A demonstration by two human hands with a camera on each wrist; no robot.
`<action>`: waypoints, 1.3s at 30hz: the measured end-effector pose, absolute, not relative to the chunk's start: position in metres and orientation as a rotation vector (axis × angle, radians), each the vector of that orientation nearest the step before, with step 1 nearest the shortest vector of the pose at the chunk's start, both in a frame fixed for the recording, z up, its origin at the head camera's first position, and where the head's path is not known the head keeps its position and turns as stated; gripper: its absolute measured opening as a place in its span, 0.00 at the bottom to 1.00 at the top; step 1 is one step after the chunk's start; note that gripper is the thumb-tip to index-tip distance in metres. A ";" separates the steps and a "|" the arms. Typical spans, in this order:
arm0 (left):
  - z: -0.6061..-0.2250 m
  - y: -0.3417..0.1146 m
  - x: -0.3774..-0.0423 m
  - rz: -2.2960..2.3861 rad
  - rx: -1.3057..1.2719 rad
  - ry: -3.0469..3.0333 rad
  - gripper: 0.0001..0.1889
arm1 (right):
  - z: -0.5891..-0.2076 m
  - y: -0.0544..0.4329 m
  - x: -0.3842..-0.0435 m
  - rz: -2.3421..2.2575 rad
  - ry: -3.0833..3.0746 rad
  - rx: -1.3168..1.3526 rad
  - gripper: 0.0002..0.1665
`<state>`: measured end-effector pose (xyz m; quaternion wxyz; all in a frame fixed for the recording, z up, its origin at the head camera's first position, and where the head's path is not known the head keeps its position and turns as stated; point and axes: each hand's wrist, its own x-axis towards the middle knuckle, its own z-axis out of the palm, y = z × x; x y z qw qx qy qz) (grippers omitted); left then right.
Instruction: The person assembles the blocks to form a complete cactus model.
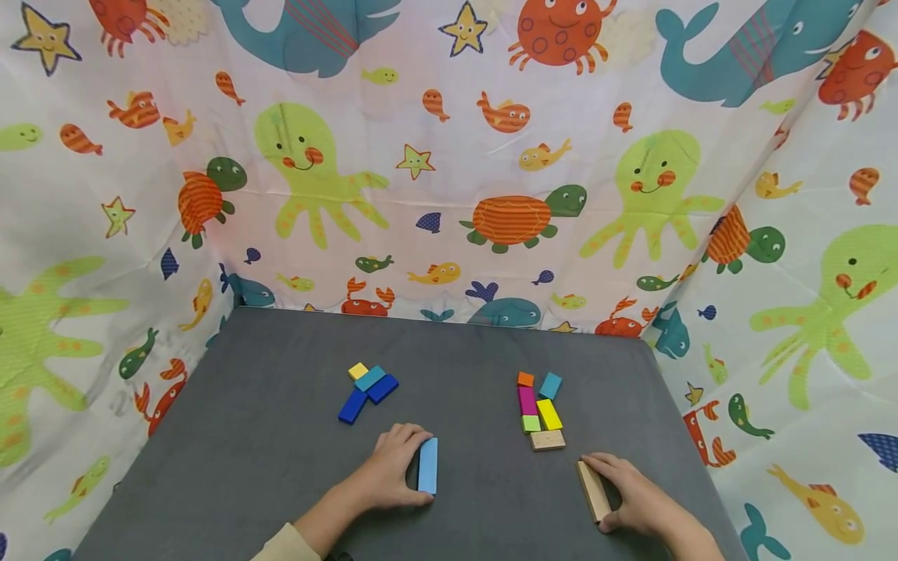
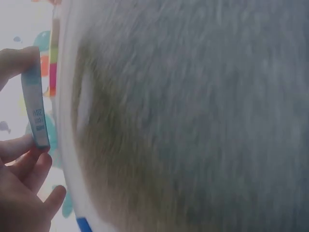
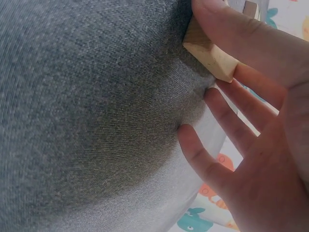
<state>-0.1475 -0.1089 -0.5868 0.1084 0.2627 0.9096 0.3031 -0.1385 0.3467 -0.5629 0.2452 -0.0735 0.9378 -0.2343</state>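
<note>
My left hand [image 1: 410, 466] rests on the grey felt table [image 1: 266, 436] and grips a long light blue block [image 1: 428, 465] standing on its edge. In the left wrist view that light blue block [image 2: 35, 108] is pinched between thumb and fingers [image 2: 21, 150]. My right hand [image 1: 605, 492] holds a plain wooden block [image 1: 592, 491] on its edge near the table's front right. The right wrist view shows the wooden block [image 3: 210, 48] caught between the thumb [image 3: 231, 29] and the fingers below it.
Left of centre lie a yellow block [image 1: 358, 371], a teal block [image 1: 369, 379] and two dark blue blocks [image 1: 353, 406]. Right of centre sit several blocks: orange [image 1: 525, 379], teal [image 1: 550, 386], magenta [image 1: 527, 400], yellow [image 1: 549, 414], green [image 1: 531, 424], wooden [image 1: 547, 440]. A sea-creature curtain [image 1: 449, 195] walls in three sides.
</note>
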 end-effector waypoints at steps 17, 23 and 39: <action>-0.594 -0.068 -0.135 0.639 0.800 2.708 0.49 | -0.568 0.352 -0.139 -0.647 2.550 -0.225 0.61; -0.602 -0.064 -0.132 0.606 0.831 2.732 0.49 | -0.570 0.357 -0.138 -0.621 2.561 -0.273 0.62; -0.612 -0.071 -0.127 0.609 0.735 2.691 0.64 | -0.559 0.341 -0.132 -0.588 2.762 -0.327 0.60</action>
